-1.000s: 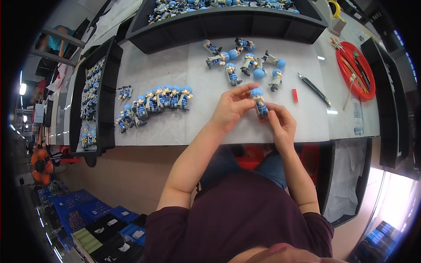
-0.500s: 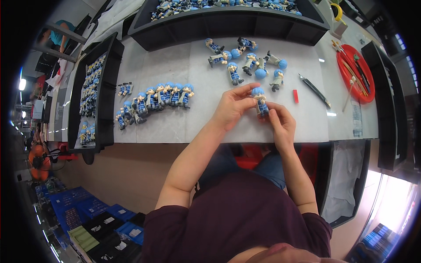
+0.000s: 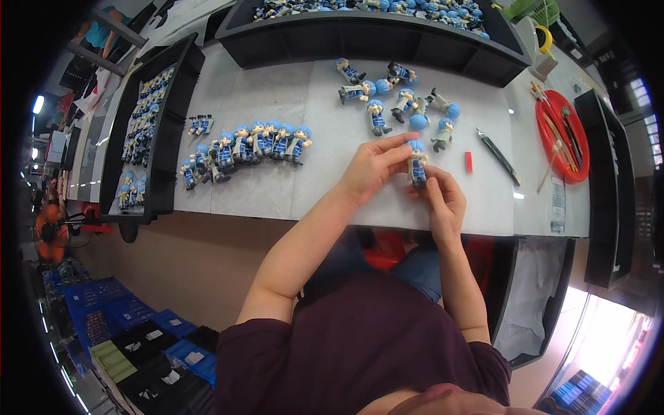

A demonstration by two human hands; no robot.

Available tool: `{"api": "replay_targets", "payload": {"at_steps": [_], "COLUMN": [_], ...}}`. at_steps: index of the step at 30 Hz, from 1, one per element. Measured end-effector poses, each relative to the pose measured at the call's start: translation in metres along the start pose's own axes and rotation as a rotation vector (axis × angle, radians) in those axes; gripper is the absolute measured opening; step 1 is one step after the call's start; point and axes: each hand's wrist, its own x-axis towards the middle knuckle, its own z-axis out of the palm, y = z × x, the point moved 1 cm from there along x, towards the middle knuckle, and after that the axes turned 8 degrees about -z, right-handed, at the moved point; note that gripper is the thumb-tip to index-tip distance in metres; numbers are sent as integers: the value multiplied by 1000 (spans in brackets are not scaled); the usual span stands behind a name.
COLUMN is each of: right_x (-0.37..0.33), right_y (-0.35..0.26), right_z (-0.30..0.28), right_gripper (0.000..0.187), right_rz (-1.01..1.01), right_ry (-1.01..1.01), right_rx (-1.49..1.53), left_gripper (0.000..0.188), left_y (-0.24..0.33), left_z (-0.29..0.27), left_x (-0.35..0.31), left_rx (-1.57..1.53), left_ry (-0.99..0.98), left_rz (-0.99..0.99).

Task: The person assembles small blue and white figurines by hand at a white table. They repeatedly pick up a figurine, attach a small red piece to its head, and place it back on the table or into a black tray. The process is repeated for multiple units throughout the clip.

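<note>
The left hand [image 3: 366,171] is pinching the figure [image 3: 417,169] near its head with its fingers [image 3: 396,142], and the right hand [image 3: 448,205] is pinching it near the feet. The figure is sitting between both hands, over the near part of the surface [image 3: 277,197]. Loose figures [image 3: 377,117] are lying beyond it; a knife [image 3: 499,159] and a red block [image 3: 469,162] are resting to the right.
</note>
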Motion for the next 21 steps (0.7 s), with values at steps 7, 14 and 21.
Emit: {"api": "replay_targets", "payload": {"at_steps": [7, 14, 21], "right_x": [-3, -3, -3], "right_y": [4, 4, 3], "right_z": [-4, -4, -4], "right_gripper": [27, 28, 27], "right_rz": [-68, -69, -59], "right_ry": [0, 4, -2], "right_rx": [12, 13, 27], "left_gripper": [28, 29, 30], "left_y": [-4, -4, -2], "left_z": [-1, -3, -3], "left_x": [2, 3, 2], "left_rx": [74, 85, 61], "left_ry": [77, 44, 34], "left_rz": [10, -6, 0]}}
